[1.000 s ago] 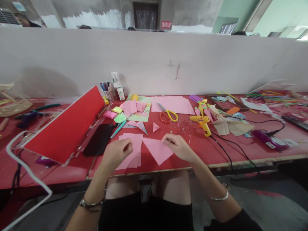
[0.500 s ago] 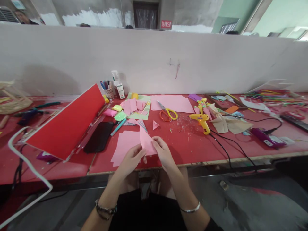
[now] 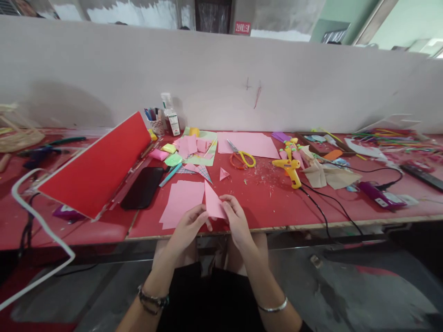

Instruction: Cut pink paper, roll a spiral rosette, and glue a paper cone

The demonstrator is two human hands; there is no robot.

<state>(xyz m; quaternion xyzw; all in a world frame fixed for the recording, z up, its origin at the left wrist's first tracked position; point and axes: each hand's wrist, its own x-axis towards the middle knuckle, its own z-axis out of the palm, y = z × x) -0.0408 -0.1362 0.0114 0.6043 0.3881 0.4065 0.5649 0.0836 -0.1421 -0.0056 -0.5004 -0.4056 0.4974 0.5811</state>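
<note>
Between my two hands, near the table's front edge, is a piece of pink paper (image 3: 213,203) folded to a point at its top. My left hand (image 3: 191,225) pinches its lower left corner. On the other side, my right hand (image 3: 235,216) grips the right edge with thumb and fingers. Left of the folded piece lie sheets of pink paper (image 3: 182,205). A small folded pink triangle (image 3: 224,174) rests just beyond my right hand, and gridded paper triangles (image 3: 205,172) lie beyond the held piece.
Scissors (image 3: 245,159) lie on more pink sheets (image 3: 249,144) at the back. A yellow glue gun (image 3: 290,171) with a black cord is to the right. Leftward are a black phone (image 3: 142,187), a blue pen-like tool (image 3: 170,174) and a tilted red board (image 3: 98,170).
The pink paper has turned from a curved, open strip into a sharper pointed shape between my hands. Both hands still hold it. The view has tilted slightly downward.
</note>
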